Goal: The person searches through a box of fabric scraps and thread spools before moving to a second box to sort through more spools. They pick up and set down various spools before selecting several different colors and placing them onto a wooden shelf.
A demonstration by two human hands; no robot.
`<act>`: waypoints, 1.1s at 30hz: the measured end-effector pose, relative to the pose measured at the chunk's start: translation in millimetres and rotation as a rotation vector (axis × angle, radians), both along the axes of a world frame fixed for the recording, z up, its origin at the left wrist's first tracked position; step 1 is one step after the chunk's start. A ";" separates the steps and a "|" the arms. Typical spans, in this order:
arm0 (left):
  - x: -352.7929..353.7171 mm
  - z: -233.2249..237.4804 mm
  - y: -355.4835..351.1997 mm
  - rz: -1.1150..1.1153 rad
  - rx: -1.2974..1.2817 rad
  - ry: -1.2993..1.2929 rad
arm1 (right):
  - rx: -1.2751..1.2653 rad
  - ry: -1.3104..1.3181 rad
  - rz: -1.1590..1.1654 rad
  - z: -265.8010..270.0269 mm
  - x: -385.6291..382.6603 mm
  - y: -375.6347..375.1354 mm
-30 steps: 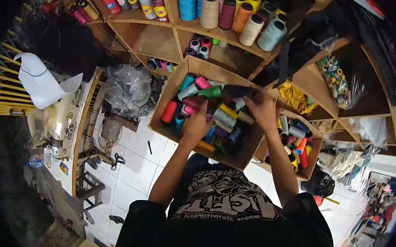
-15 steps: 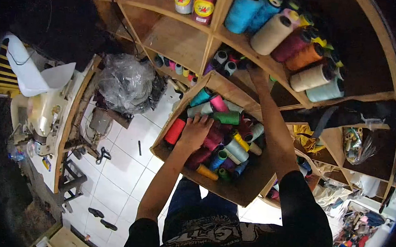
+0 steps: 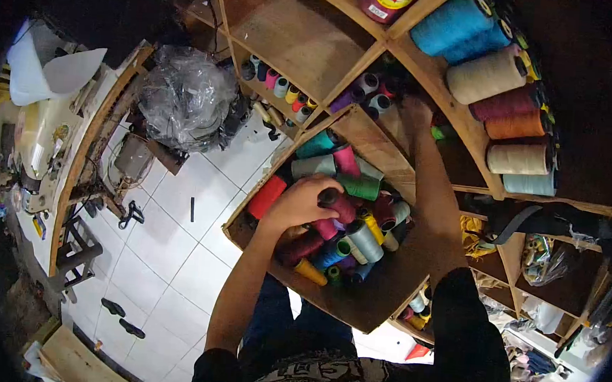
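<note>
A cardboard box (image 3: pixel 333 308) full of thread spools in many colours is in front of me, its far side against the shelf. Over the pile, my left hand (image 3: pixel 306 204) is closed around a maroon thread spool (image 3: pixel 339 206). A red spool (image 3: pixel 267 197) lies left of that hand, and a green spool (image 3: pixel 360 187) lies beyond it. My right hand (image 3: pixel 416 113) reaches into a dark shelf compartment past the box. Its fingers are too dark to make out. Several dark and purple spools (image 3: pixel 370 83) stand in that compartment, left of the hand.
Large thread cones (image 3: pixel 485 83) line the shelf at right above my right arm. Small spools (image 3: pixel 280 86) fill a lower compartment at left. A sewing machine (image 3: pixel 43 137) stands on a table at far left, near a clear plastic bag (image 3: pixel 184 101). Sandals (image 3: pixel 123 318) lie on the tiled floor.
My left hand has gone from resting on the spools to gripping a maroon one, now raised slightly. My right hand stays in the compartment. The view has shifted a little.
</note>
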State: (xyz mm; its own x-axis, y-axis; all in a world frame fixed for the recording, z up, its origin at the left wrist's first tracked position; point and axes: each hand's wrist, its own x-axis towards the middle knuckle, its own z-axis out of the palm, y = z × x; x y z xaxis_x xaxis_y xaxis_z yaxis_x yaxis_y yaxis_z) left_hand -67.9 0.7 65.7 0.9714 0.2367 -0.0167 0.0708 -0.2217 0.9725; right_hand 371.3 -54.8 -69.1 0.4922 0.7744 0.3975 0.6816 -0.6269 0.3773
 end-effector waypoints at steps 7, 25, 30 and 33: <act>16.1 -2.6 -10.7 0.339 -0.597 -0.165 | 0.119 0.847 -0.116 145.3 -107.1 -17.2; 75.1 -21.2 -59.2 0.232 0.529 0.031 | 0.798 1.189 0.244 204.3 -105.7 -103.1; 74.9 -64.6 -78.6 0.245 0.928 0.043 | 0.004 1.135 -0.253 137.8 -53.5 -56.8; 75.2 -74.4 -72.0 0.169 0.849 0.081 | 0.096 0.808 -0.043 93.8 -35.8 -36.6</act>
State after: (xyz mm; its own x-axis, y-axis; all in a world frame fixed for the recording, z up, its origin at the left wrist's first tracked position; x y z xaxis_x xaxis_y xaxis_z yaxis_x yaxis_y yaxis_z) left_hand 7.2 -71.3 -8.7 0.9257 0.3410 0.1635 0.2295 -0.8503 0.4737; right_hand 335.6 -91.4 24.7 0.6840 0.7289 -0.0288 0.6951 -0.6632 -0.2774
